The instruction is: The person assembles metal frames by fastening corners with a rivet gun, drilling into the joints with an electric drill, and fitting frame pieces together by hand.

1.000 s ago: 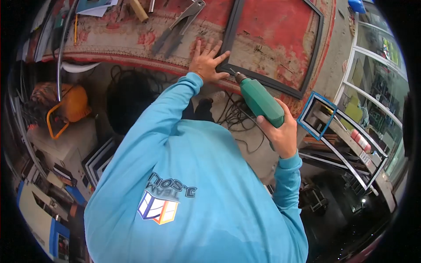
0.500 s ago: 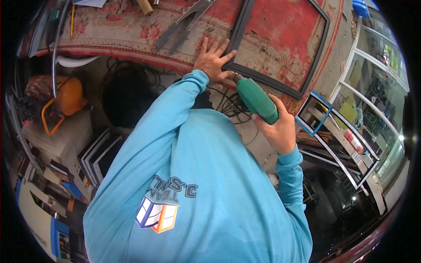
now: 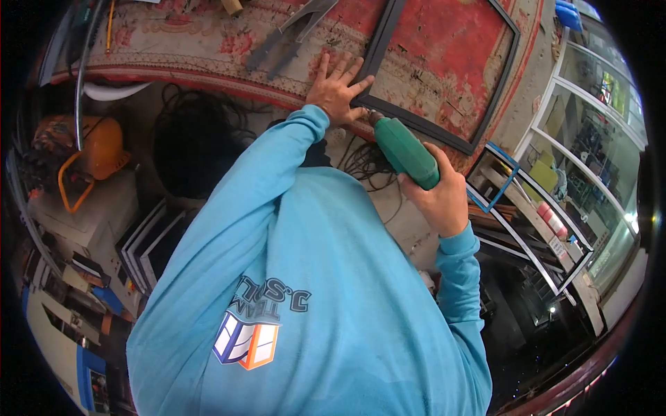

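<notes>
My right hand (image 3: 440, 193) is wrapped round a green power drill (image 3: 406, 151), whose chuck points up and left at the near corner of a dark rectangular frame (image 3: 431, 130). That frame lies flat on a worn red and beige carpet (image 3: 277, 90). Beside the same corner, my left hand (image 3: 337, 90) rests with its fingers spread on the carpet, the fingertips close to the frame's left side. Its thumb is near the drill's chuck. Whether the drill's tip touches the frame is too small to tell.
Large shears (image 3: 295, 35) lie on the carpet beyond my left hand. Black cable (image 3: 368, 166) is coiled below the carpet's edge. An orange machine (image 3: 100, 149) stands at left. Glazed white frames (image 3: 583, 118) and a blue-edged frame (image 3: 496, 177) are at right.
The whole view has shifted slightly. Both hands and the drill keep nearly the same place against the frame's corner.
</notes>
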`<move>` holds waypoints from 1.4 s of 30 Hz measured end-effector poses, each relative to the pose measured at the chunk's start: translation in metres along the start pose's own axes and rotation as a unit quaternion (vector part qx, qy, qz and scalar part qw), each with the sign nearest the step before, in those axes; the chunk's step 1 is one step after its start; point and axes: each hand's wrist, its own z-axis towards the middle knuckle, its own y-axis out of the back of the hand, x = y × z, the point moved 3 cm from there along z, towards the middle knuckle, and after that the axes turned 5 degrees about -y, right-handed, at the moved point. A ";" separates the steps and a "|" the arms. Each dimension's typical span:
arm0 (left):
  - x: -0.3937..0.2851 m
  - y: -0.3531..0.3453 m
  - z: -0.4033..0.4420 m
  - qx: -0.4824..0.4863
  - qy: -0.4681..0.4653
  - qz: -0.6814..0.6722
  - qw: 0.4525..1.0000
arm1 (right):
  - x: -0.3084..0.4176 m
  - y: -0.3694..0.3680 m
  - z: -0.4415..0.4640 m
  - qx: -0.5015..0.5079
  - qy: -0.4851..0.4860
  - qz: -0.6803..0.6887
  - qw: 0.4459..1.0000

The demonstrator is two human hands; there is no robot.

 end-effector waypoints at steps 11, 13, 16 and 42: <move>0.000 0.001 -0.001 -0.008 -0.002 -0.007 1.000 | 0.017 0.010 0.018 0.017 0.019 -0.094 0.995; 0.001 -0.001 0.000 -0.008 -0.007 -0.010 1.000 | 0.018 0.010 0.018 0.018 0.025 -0.106 0.994; 0.001 -0.003 -0.001 -0.007 -0.007 -0.005 1.000 | 0.022 0.009 0.016 0.018 0.032 -0.122 0.992; 0.003 -0.008 -0.002 -0.008 -0.004 0.029 1.000 | 0.033 0.003 0.025 0.026 0.076 -0.167 0.983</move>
